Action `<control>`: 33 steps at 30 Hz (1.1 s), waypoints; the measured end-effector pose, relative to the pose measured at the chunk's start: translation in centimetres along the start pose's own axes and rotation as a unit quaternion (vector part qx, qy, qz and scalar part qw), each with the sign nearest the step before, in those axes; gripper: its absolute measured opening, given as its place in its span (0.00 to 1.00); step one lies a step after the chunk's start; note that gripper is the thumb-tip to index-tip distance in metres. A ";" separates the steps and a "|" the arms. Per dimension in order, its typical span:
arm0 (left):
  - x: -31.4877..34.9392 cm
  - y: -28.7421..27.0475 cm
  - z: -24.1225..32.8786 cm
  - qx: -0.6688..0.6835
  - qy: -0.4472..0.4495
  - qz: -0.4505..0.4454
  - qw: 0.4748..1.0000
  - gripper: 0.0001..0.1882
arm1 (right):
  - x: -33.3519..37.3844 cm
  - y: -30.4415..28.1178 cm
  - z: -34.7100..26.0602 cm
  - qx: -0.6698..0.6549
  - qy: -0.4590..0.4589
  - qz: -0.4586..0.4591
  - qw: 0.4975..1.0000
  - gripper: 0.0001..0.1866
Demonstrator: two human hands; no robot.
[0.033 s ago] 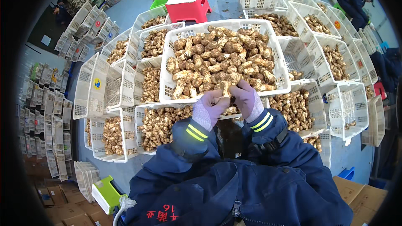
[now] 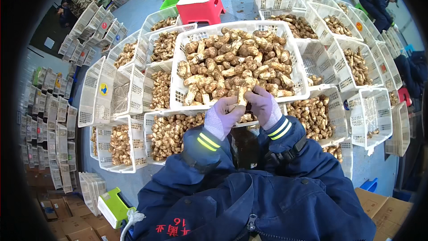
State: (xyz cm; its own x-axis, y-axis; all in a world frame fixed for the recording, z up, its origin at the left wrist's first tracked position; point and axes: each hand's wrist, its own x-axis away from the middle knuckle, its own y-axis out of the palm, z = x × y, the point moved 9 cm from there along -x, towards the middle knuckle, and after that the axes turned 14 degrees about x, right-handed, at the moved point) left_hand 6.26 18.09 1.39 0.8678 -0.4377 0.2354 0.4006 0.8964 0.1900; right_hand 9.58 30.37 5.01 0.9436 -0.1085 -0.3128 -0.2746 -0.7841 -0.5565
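Note:
In front of me stands a white plastic basket heaped with brown-and-cream mushrooms with thick stems. At its near rim, my left hand in a pale lilac glove pinches one mushroom, its pale stem toward me. My right hand, gloved alike, has its fingers closed at the other side of the same mushroom. Both hands hold it between them, over the near edge of the pile. The fingertips partly cover the stem.
More mushroom-filled baskets surround me, some tilted or stacked. A red stool with a white top stands beyond the big basket; a green stool is at lower left. Cardboard boxes lie lower right. Another person bends at far right.

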 end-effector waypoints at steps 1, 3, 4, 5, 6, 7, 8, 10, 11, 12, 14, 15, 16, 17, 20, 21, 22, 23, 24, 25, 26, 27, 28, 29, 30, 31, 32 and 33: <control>0.4 0.4 0.7 0.055 0.016 -0.038 0.998 0.23 | 0.2 1.0 2.3 -0.260 0.111 -0.021 0.959 0.02; 0.8 -0.8 0.9 0.060 -0.037 -0.031 0.997 0.21 | 1.0 2.8 3.6 -0.511 0.231 -0.028 0.828 0.06; 0.6 -2.2 1.7 0.049 -0.048 -0.029 0.997 0.19 | 1.1 2.4 3.6 -0.512 0.231 -0.029 0.827 0.06; 0.3 -4.5 2.6 0.035 -0.025 0.009 0.999 0.19 | 0.8 0.9 2.9 -0.380 0.158 -0.042 0.910 0.06; -0.4 -6.5 3.3 0.022 -0.001 0.042 0.999 0.20 | 0.7 -0.4 2.2 -0.286 0.105 -0.039 0.952 0.06; -0.9 -9.1 4.8 0.004 0.048 0.096 0.994 0.21 | 0.5 -1.4 1.4 -0.238 0.068 -0.034 0.968 0.06; -1.6 -11.4 6.0 -0.012 0.097 0.146 0.984 0.21 | 0.7 -1.9 1.8 -0.270 0.082 -0.036 0.959 0.07; -3.1 -14.3 7.7 -0.057 0.160 0.156 0.973 0.19 | 1.5 -1.5 3.1 -0.490 0.230 -0.042 0.840 0.08; -3.9 -14.5 8.7 -0.198 0.179 0.147 0.952 0.19 | 1.3 -2.5 4.0 -0.376 0.159 -0.055 0.911 0.07; -5.0 -13.6 9.1 -0.332 0.192 0.129 0.915 0.19 | 1.1 -3.9 4.1 -0.235 0.090 -0.048 0.967 0.06; -7.5 -11.9 7.3 -0.482 0.141 0.051 0.863 0.19 | 1.6 -5.3 5.3 -0.190 0.079 -0.026 0.978 0.08; -8.5 -12.1 6.0 -0.538 0.128 0.026 0.833 0.20 | 1.5 -5.4 4.4 -0.277 0.129 -0.024 0.952 0.09; -9.3 -12.0 5.0 -0.592 0.118 0.000 0.798 0.20 | 1.7 -4.6 4.2 -0.450 0.197 -0.018 0.871 0.09; -9.8 -12.4 4.3 -0.642 0.141 -0.009 0.753 0.19 | 1.7 -4.6 4.4 -0.398 0.165 -0.042 0.902 0.07; -11.3 -10.5 3.9 -0.687 0.024 0.028 0.726 0.16 | 2.6 -4.5 6.4 -0.461 0.184 -0.053 0.866 0.13; -11.5 -11.2 3.8 -0.692 -0.005 0.043 0.721 0.16 | 2.4 -4.2 6.1 -0.502 0.198 -0.055 0.840 0.15; -11.4 -11.3 3.8 -0.687 0.007 0.030 0.726 0.16 | 2.3 -4.3 5.0 -0.535 0.224 -0.071 0.812 0.18; -11.4 -11.6 3.7 -0.692 0.015 0.026 0.722 0.15 | 2.3 -4.0 4.2 -0.566 0.249 -0.088 0.781 0.21; -11.3 -11.7 3.6 -0.696 0.024 0.023 0.717 0.15 | 2.3 -3.8 4.4 -0.567 0.248 -0.090 0.780 0.21; -11.2 -11.0 3.9 -0.699 0.029 0.022 0.715 0.15 | 2.4 -3.9 5.3 -0.501 0.237 -0.091 0.828 0.20; -11.0 -10.2 4.2 -0.701 0.034 0.021 0.712 0.16 | 2.5 -4.1 6.1 -0.431 0.224 -0.091 0.869 0.19; -10.8 -10.2 4.3 -0.708 0.054 0.017 0.704 0.16 | 2.2 -4.5 6.3 -0.317 0.192 -0.094 0.924 0.17; -10.4 -10.3 4.4 -0.688 0.030 0.012 0.725 0.19 | 2.4 -4.6 6.5 -0.317 0.191 -0.092 0.924 0.17; -10.6 -11.2 3.9 -0.655 0.034 0.022 0.754 0.22 | 2.1 -5.9 5.5 -0.198 0.092 -0.070 0.973 0.19; -10.5 -10.8 4.1 -0.620 0.038 0.030 0.783 0.25 | 2.2 -6.1 5.8 -0.193 0.104 -0.044 0.975 0.23; -10.9 -11.2 3.7 -0.602 -0.023 0.050 0.797 0.27 | 2.2 -6.5 6.1 -0.188 0.117 -0.019 0.975 0.27; -11.3 -11.6 3.2 -0.581 -0.085 0.068 0.807 0.29 | 2.6 -7.1 6.2 -0.185 0.120 -0.014 0.975 0.27; -11.1 -11.7 3.4 -0.589 -0.093 0.079 0.799 0.29 | 2.5 -7.8 5.2 -0.231 0.151 -0.007 0.961 0.29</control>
State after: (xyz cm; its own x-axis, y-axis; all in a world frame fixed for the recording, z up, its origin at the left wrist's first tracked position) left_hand -9.08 12.27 -0.25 0.9199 -0.2183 0.3257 0.3843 0.3373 -0.8594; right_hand 13.14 39.38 4.57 0.9764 -0.2137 -0.0323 -0.2161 -0.9669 -0.1354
